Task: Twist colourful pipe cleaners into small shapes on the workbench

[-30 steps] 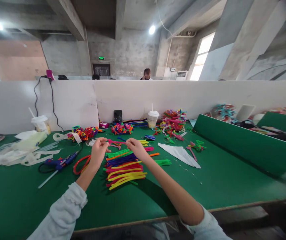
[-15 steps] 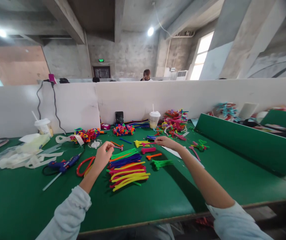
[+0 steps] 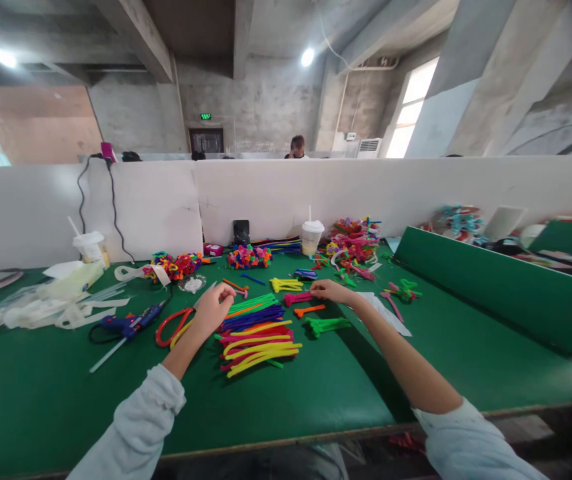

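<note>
My right hand has its fingertips pinched at the right end of a small pile of bent pink pipe cleaners. My left hand hovers with curled fingers beside the top left of the straight pipe cleaners, laid in rows of green, blue, red and yellow. Whether it holds anything I cannot make out. Just past its fingertips lie an orange and a pink bent piece. Sorted by colour around my right hand are yellow bent pieces, an orange one and green ones.
Red-handled scissors and a blue glue gun lie to the left. Lidded cups and heaps of colourful pipe-cleaner shapes stand along the white partition. A green divider borders the right side.
My right hand has lowered a pink bent piece from above the yellow pieces onto the pink pile. My left hand has shifted slightly, its fingers curled. The view has moved a little.
</note>
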